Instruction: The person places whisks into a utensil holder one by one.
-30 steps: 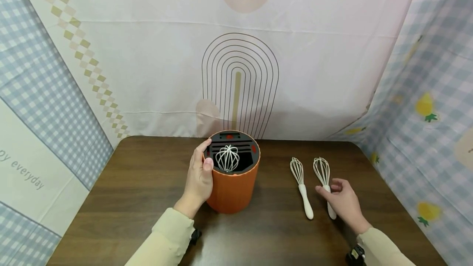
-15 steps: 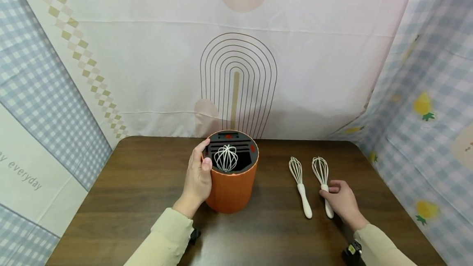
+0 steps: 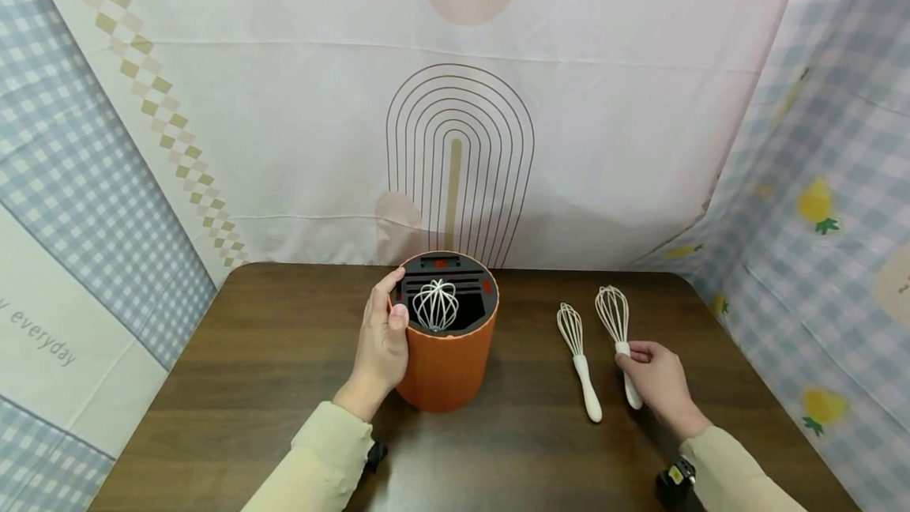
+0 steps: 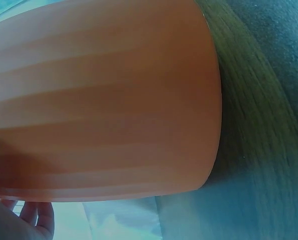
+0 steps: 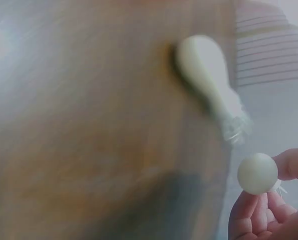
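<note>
My left hand [image 3: 380, 338] holds the side of an orange round utensil holder [image 3: 448, 370], its thumb at the front rim. A black slotted insert tops the holder, and a white whisk [image 3: 436, 305] stands in its large opening, handle hidden. To the right, my right hand [image 3: 657, 378] pinches the white handle of a second whisk [image 3: 613, 313] between thumb and fingers. In the right wrist view the round handle end [image 5: 258, 173] of this whisk points at the camera. A third white whisk [image 3: 583, 374] lies on the table just left of it.
The brown wooden table [image 3: 284, 370] has a patterned white cloth [image 3: 298, 133] hanging behind it. Blue checked cloth [image 3: 817, 283] closes off the right side, and a similar cloth [image 3: 92, 117] the left.
My right hand has closed thumb and fingers on the right-hand whisk's handle. That whisk has shifted slightly up and left in the head view. My left hand stays at the utensil holder.
</note>
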Demonstrator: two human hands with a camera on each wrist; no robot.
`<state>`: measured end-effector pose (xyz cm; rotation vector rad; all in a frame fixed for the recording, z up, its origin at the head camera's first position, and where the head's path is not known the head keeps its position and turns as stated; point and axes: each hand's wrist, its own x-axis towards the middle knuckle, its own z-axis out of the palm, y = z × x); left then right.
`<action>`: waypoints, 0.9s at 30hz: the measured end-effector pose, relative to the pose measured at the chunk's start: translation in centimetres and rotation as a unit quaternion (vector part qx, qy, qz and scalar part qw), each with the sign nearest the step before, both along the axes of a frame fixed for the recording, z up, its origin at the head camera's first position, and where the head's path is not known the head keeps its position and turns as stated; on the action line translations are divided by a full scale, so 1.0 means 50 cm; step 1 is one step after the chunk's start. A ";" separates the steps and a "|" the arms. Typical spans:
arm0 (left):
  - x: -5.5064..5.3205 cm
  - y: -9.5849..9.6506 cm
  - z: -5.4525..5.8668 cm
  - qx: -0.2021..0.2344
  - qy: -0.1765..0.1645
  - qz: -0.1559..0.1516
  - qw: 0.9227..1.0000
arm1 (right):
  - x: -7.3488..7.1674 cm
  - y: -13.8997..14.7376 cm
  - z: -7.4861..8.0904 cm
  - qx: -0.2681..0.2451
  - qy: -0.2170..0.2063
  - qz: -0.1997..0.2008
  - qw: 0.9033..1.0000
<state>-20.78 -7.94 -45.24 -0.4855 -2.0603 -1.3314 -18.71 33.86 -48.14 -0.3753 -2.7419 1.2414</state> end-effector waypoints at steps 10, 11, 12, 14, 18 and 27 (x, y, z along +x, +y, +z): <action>0.001 0.004 -0.001 0.000 0.002 0.006 1.000 | -0.013 -0.083 0.100 -0.020 0.089 0.039 0.995; 0.000 0.004 -0.002 0.001 0.002 0.007 1.000 | -0.013 -0.094 0.110 -0.026 0.095 0.048 0.994; 0.001 0.005 -0.003 0.002 0.002 0.008 1.000 | -0.013 -0.105 0.119 -0.033 0.101 0.058 0.993; 0.000 0.005 -0.003 0.003 0.003 0.008 1.000 | -0.013 -0.128 0.137 -0.049 0.111 0.074 0.990; 0.000 0.003 -0.003 0.004 0.004 0.007 1.000 | -0.011 -0.174 0.173 -0.093 0.137 0.105 0.981; 0.002 0.002 0.001 0.003 0.000 0.012 1.000 | -0.008 -0.270 0.238 -0.210 0.235 0.169 0.934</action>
